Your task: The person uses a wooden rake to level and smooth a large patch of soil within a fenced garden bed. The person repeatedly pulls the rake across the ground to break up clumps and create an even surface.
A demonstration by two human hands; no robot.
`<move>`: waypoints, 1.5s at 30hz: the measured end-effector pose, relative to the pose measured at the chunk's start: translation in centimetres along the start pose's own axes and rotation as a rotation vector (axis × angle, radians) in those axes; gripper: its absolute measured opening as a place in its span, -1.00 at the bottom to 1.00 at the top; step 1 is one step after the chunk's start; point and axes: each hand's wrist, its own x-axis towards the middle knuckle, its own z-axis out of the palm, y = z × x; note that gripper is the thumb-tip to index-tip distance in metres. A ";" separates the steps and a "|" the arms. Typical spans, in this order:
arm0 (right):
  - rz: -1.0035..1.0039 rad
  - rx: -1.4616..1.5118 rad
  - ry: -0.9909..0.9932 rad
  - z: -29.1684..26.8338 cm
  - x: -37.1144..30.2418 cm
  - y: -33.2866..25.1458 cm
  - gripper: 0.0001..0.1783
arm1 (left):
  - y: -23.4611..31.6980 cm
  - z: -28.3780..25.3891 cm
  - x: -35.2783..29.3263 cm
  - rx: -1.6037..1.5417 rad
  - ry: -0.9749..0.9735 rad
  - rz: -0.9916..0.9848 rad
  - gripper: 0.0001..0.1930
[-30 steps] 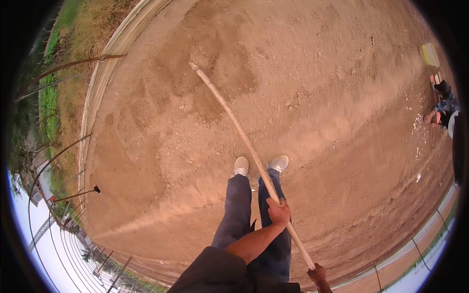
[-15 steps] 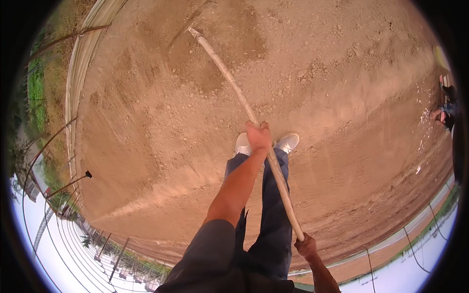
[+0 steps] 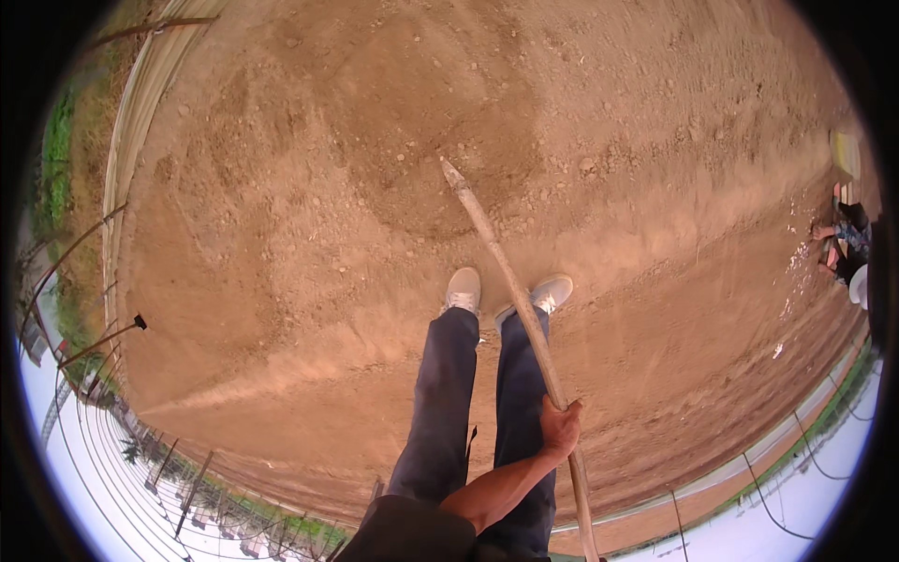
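A long wooden-handled tool (image 3: 514,285) slants from the lower right up to the soil in front of my feet. My left hand (image 3: 561,427) is closed around its shaft, low down beside my right leg. The tapered, pale far end meets a darker, damp-looking patch of soil (image 3: 421,122); no head can be made out clearly there. The near end of the shaft runs out through the bottom edge. My right hand is out of the picture. My pale shoes (image 3: 463,288) stand apart on the dirt, below the tool's far end.
Bare earth with small clods (image 3: 588,165) spreads around me. A pale sheet edge (image 3: 140,122) and bent poles line the left side. At the far right a person (image 3: 847,239) is low to the ground, near scattered white bits (image 3: 794,281). Wire supports curve along the bottom.
The tool has been drawn back toward me, its far end moving down and right over the soil. My left hand came down with it, and my right hand left the picture at the bottom.
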 end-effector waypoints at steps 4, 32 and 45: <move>0.080 0.002 0.030 -1.5 -2.0 -1.8 -0.64 | 2.6 0.2 -0.1 -0.209 -0.115 -0.174 -0.73; -0.597 -0.182 -0.032 0.2 14.6 -41.7 -0.72 | 28.9 -24.6 23.4 -0.393 0.153 0.171 -0.78; -0.779 -0.063 -0.023 0.1 15.1 -47.9 -0.65 | 31.7 -19.2 23.1 0.645 0.421 0.340 -0.25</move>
